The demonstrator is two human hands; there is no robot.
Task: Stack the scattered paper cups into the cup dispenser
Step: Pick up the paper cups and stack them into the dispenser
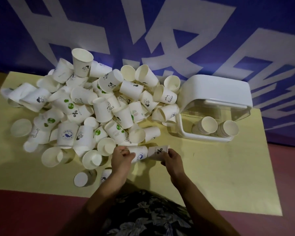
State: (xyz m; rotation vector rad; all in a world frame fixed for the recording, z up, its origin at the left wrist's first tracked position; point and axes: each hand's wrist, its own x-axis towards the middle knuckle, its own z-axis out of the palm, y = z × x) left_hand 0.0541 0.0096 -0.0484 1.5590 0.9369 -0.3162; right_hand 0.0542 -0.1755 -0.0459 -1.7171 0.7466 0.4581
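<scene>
Operator: Floral-patterned fabric (148, 217) fills the bottom edge of your view, nearest the lens. What do your hands hold?

Manual: Your left hand (122, 158) has its fingers curled round a cup with a blue round emblem (140, 155), which lies on its side. Your right hand (171, 159) pinches a cup printed with a percent mark (157, 151), also on its side. The two cups touch end to end between your hands, just above the yellow mat (211, 176).

Operator: Where are the remaining cups?

Manual: You see the pile of scattered paper cups (92, 108) heaped over the left and middle of the mat, beyond your hands. Most lie tilted or on their sides; some carry green spots, cartoon animals or lettering. One cup (82, 63) stands upright on top of the heap at the back. Two loose cups (84, 178) lie on the mat to the left of your left forearm, apart from the heap.

Operator: And the cup dispenser?

Manual: You find the cup dispenser (216, 92) at the right of the mat, touching the edge of the heap. It has a white top and a clear front. Two stacks of nested cups (207, 125) lie inside it, side by side, mouths toward you.

Operator: What is behind?

Manual: You face a blue banner with large white characters (160, 31); red floor (24, 210) borders the mat
</scene>
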